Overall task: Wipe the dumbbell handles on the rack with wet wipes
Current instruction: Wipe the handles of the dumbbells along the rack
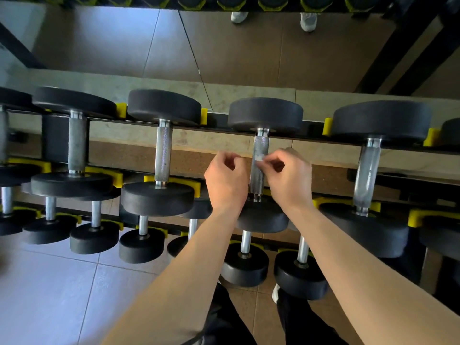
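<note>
A dumbbell with black round heads lies on the upper rack tier, its knurled metal handle (258, 148) running away from me. My right hand (288, 178) pinches a small white wet wipe (260, 159) against the handle's right side. Just left of the handle, my left hand (227, 180) has its fingers curled; whether it holds anything is unclear. Neighbouring handles stand to the left (163, 153) and to the right (367, 168) on the same tier.
Yellow cradles (327, 127) hold the dumbbell heads along the black rack rails. A lower tier carries several smaller dumbbells (245, 263) near my legs. A mirror (174, 46) behind the rack reflects the floor and shoes. Tiled floor (49, 295) lies at the lower left.
</note>
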Motion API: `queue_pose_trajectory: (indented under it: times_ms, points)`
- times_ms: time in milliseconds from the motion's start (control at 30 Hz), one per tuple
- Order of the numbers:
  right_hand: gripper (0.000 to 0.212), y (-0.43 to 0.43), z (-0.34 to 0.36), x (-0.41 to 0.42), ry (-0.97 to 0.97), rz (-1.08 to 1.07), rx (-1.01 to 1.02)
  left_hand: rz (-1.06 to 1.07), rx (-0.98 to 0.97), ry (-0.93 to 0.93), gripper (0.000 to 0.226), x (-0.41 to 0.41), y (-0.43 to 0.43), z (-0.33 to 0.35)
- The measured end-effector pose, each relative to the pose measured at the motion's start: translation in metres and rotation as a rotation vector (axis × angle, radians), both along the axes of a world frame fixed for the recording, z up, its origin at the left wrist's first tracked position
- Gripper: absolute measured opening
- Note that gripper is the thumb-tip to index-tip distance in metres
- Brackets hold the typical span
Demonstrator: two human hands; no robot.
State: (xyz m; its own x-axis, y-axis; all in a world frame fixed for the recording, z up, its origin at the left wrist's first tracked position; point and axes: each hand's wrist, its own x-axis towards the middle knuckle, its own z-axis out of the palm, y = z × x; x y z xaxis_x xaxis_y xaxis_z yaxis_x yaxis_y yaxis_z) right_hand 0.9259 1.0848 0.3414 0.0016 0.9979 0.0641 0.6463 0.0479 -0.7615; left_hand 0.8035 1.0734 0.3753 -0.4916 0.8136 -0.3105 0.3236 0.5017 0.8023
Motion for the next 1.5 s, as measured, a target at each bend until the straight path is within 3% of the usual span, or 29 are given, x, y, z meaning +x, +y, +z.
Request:
queue_pose_trajectory:
  times_ms: [333,533,733,1000,1267,1500]
  points:
    - [0.018,0.012,-0.002,-0.011,0.150,-0.176,0.070,0.005,-0.006,0.031,0.015,0.001,0.001,-0.002]
    - [0.020,0.010,-0.002,-0.015,0.091,-0.270,0.083,0.012,-0.004,0.027,0.012,0.001,0.001,-0.002]
    - [0.024,0.007,-0.001,-0.014,0.081,-0.197,0.084,0.015,-0.011,0.030,0.009,0.000,0.001,-0.003]
    - [0.015,0.020,0.001,-0.021,0.149,-0.276,0.159,0.011,-0.013,0.034,0.009,0.000,0.002,-0.003]
    - [0.015,0.025,0.006,-0.001,-0.072,0.029,0.212,0.003,-0.018,0.038,0.010,0.000,0.002,-0.002]
    - [0.025,0.009,0.006,0.010,-0.103,0.255,0.115,-0.007,-0.022,0.033,0.011,0.000,0.002,-0.002]
